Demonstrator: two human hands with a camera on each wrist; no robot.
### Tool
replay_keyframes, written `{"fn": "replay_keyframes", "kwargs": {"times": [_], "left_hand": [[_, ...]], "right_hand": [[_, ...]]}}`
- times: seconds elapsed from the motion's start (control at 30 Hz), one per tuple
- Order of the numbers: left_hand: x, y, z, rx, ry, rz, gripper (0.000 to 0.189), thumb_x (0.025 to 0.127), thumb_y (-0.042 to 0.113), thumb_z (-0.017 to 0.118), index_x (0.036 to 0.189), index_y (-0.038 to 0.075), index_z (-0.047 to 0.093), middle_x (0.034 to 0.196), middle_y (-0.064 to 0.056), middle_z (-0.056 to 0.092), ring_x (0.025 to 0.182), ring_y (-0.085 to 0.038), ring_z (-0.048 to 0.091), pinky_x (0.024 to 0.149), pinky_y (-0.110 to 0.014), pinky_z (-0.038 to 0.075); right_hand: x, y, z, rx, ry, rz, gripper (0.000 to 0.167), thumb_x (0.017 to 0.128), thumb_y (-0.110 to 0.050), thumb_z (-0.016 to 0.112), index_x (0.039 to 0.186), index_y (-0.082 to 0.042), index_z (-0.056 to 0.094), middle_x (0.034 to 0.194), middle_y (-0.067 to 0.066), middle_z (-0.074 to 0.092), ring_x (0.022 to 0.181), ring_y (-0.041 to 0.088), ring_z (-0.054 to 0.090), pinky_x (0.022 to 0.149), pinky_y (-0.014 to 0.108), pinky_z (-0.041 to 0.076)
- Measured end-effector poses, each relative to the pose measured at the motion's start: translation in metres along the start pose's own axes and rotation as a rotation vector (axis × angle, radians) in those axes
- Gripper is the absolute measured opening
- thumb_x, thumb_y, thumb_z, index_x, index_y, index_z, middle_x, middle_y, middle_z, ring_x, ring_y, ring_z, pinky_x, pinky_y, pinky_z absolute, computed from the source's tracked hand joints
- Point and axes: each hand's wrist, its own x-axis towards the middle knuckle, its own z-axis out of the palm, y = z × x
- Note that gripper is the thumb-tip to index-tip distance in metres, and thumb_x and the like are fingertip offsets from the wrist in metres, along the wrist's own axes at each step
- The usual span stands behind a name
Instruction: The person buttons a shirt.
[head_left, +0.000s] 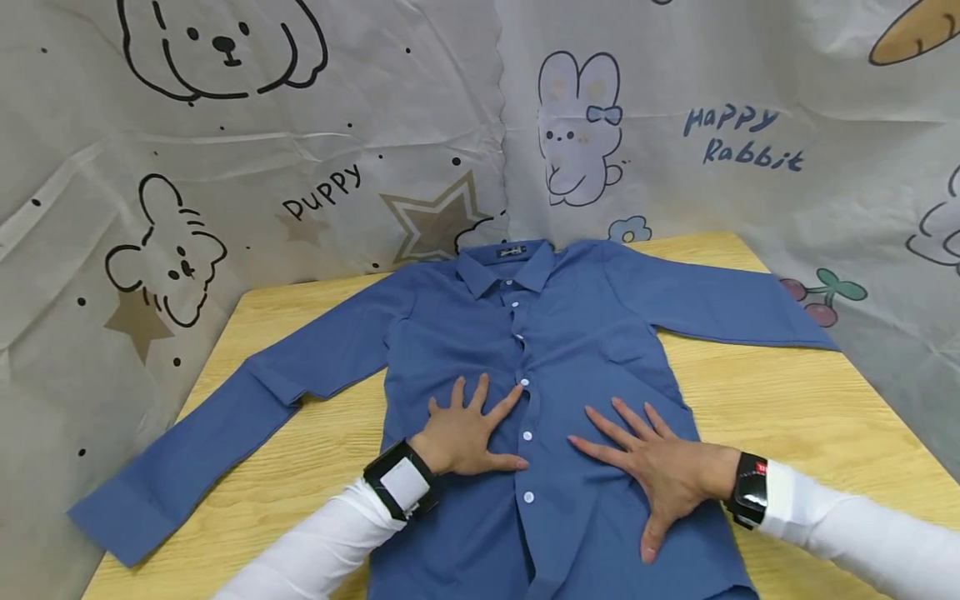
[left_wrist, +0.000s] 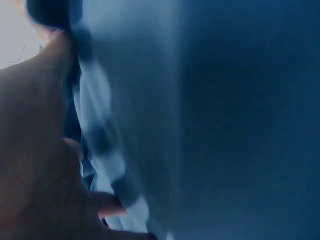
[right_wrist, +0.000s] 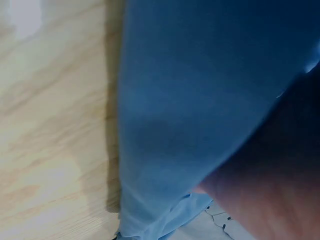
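A blue button-up shirt lies front side up, its collar toward the back and both sleeves spread sideways. On the shirt's left half, beside the row of buttons, my left hand rests with fingers spread. My right hand lies on the other half with its fingers spread too. Blue cloth fills most of the left wrist view, beside the dark, blurred left hand. In the right wrist view, the shirt's side edge runs along the wood, and part of the right hand shows at lower right.
The shirt lies on a light wooden table. The longer-looking left sleeve bends and reaches the table's left edge; the right sleeve reaches the right edge. A printed white curtain hangs behind and at both sides.
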Motion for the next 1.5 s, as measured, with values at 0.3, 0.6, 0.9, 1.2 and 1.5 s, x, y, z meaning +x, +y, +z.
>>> {"fn": "replay_keyframes", "kwargs": {"times": [0.3, 0.6, 0.9, 1.2, 1.5], "left_hand": [[-0.006, 0.002, -0.001, 0.088, 0.027, -0.006, 0.121, 0.06, 0.091, 0.051, 0.155, 0.028, 0.01, 0.155, -0.017, 0.018, 0.137, -0.048, 0.018, 0.09, -0.07, 0.034], [-0.023, -0.007, -0.002, 0.025, 0.002, 0.062, 0.124, 0.06, 0.09, 0.051, 0.155, 0.021, 0.013, 0.156, -0.02, 0.014, 0.139, -0.044, 0.015, 0.096, -0.069, 0.028], [-0.079, -0.034, 0.004, 0.107, -0.017, 0.119, 0.138, 0.042, 0.089, 0.065, 0.154, 0.024, 0.018, 0.156, -0.02, 0.014, 0.137, -0.048, 0.018, 0.093, -0.071, 0.028], [-0.088, -0.038, 0.01, 0.147, -0.082, 0.141, 0.142, 0.036, 0.091, 0.063, 0.154, 0.031, 0.012, 0.156, -0.02, 0.01, 0.136, -0.051, 0.016, 0.095, -0.07, 0.027], [-0.053, -0.045, -0.03, -0.007, 0.213, 0.131, 0.086, 0.077, 0.075, 0.054, 0.143, 0.021, 0.046, 0.132, -0.015, 0.052, 0.112, -0.039, 0.053, 0.085, -0.06, 0.041]], "right_hand": [[-0.021, 0.0, 0.014, 0.007, 0.064, -0.098, 0.134, 0.046, -0.085, 0.066, 0.154, -0.029, 0.01, 0.159, 0.011, -0.004, 0.14, 0.044, -0.009, 0.101, 0.07, 0.002], [-0.022, -0.003, 0.008, 0.092, 0.032, -0.094, 0.122, 0.057, -0.078, 0.068, 0.154, -0.03, 0.014, 0.159, 0.011, -0.002, 0.14, 0.045, -0.007, 0.101, 0.07, 0.0], [-0.008, -0.019, 0.012, 0.09, 0.073, 0.006, 0.118, 0.059, -0.082, 0.062, 0.154, -0.033, 0.013, 0.159, 0.009, -0.003, 0.14, 0.045, -0.006, 0.1, 0.071, 0.001], [-0.009, -0.017, 0.01, 0.06, -0.003, 0.047, 0.13, 0.047, -0.086, 0.064, 0.153, -0.036, 0.009, 0.159, 0.009, -0.006, 0.14, 0.045, -0.009, 0.099, 0.073, 0.001], [-0.003, -0.013, -0.03, 0.122, 0.084, 0.068, 0.084, 0.084, -0.072, 0.047, 0.152, -0.029, 0.024, 0.157, 0.005, 0.017, 0.141, 0.035, 0.014, 0.106, 0.064, 0.004]]}}
